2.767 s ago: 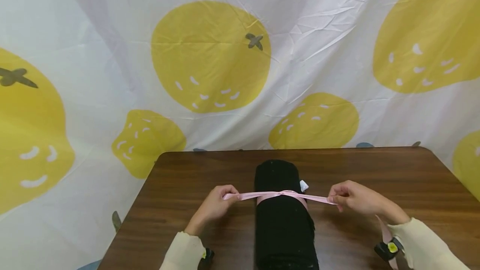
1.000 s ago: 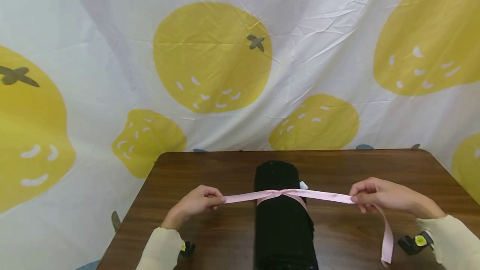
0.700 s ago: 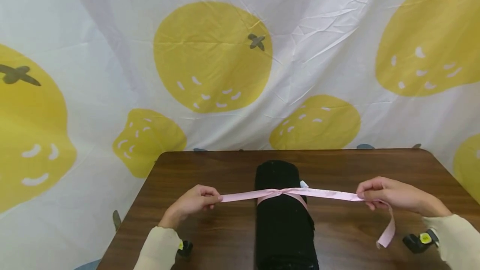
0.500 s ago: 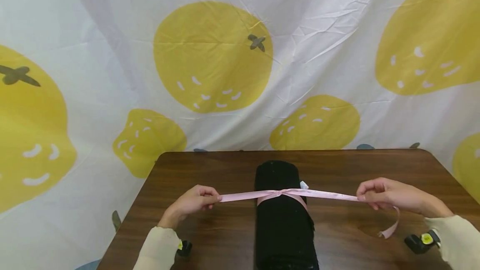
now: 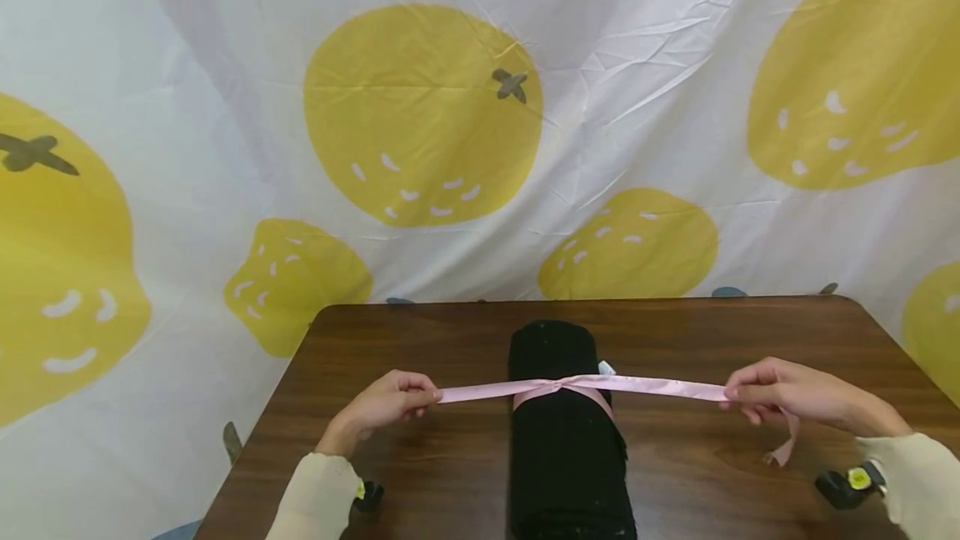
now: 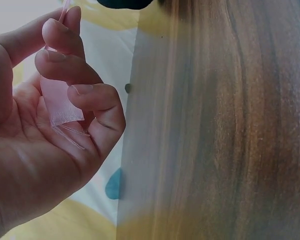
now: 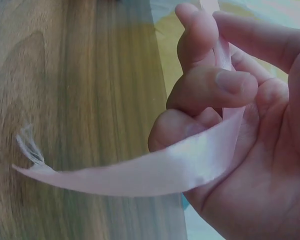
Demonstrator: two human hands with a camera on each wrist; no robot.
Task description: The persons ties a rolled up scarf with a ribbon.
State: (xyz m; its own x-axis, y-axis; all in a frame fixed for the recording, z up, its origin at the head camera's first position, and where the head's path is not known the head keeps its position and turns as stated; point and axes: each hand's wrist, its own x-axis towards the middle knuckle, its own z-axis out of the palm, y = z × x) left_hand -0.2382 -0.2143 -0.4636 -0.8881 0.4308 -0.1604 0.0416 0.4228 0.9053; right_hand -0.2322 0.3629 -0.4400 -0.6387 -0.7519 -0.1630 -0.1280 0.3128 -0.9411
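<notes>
A rolled black cloth [image 5: 566, 465] lies lengthwise on the table, with a pink ribbon [image 5: 652, 387] around it, crossed on top in a single knot. Left of the roll, my left hand [image 5: 386, 405] pinches one ribbon end between thumb and finger; in the left wrist view its frayed tip [image 6: 65, 107] lies inside the curled fingers. On the other side my right hand [image 5: 795, 390] pinches the other end. A loose tail [image 7: 140, 172] with frayed threads hangs past that palm in the right wrist view. Both ribbon lengths stretch nearly straight above the table.
The brown wooden table [image 5: 420, 340] ends at a back edge before a white curtain [image 5: 225, 107] printed with yellow fruit. A small white tag [image 5: 606, 368] sticks out at the roll's right side. Black wrist cameras [image 5: 847, 486] sit below both sleeves.
Both hands have moved outward from the roll, lengthening the ribbon on each side. Lately the right hand has shifted slightly further right, and its hanging tail has become shorter.
</notes>
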